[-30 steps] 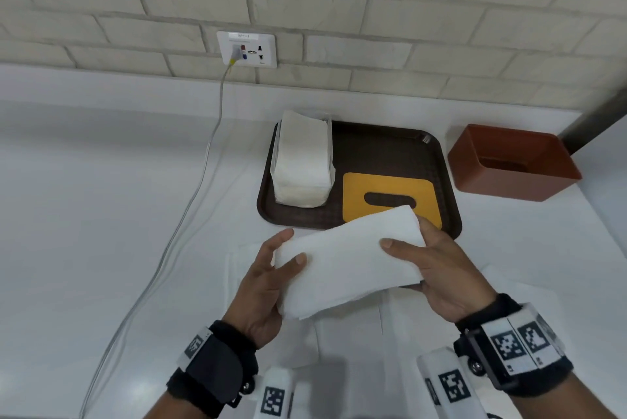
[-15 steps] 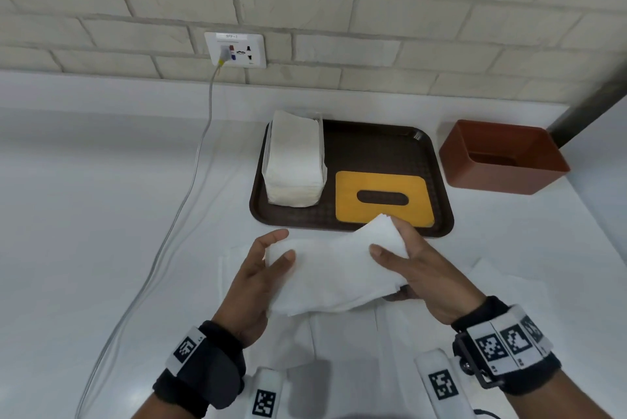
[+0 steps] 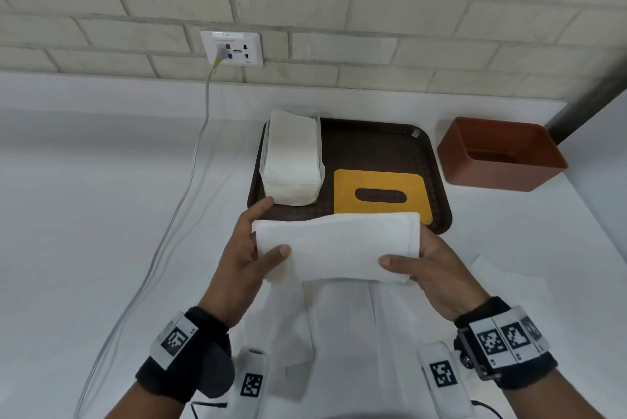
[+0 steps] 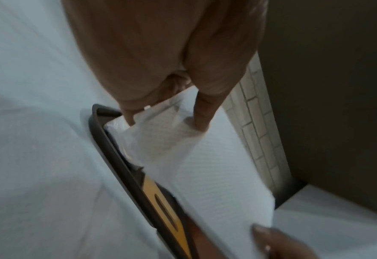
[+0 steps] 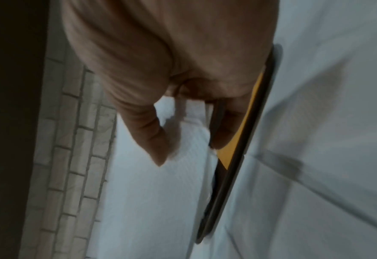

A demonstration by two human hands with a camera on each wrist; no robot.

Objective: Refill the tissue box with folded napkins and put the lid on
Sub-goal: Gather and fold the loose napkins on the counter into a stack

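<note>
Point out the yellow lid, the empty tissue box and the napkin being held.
yellow lid point(image 3: 346, 189): head view, bare left part beside its slot.
tissue box point(image 3: 495, 174): head view, front outer wall.
napkin point(image 3: 339, 249): head view, middle of its folded top face.

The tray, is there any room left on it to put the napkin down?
Yes: the tray is bare behind the yellow lid, right of the napkin stack. Its front is crowded by the stack and lid. The red box looks empty too.
</note>
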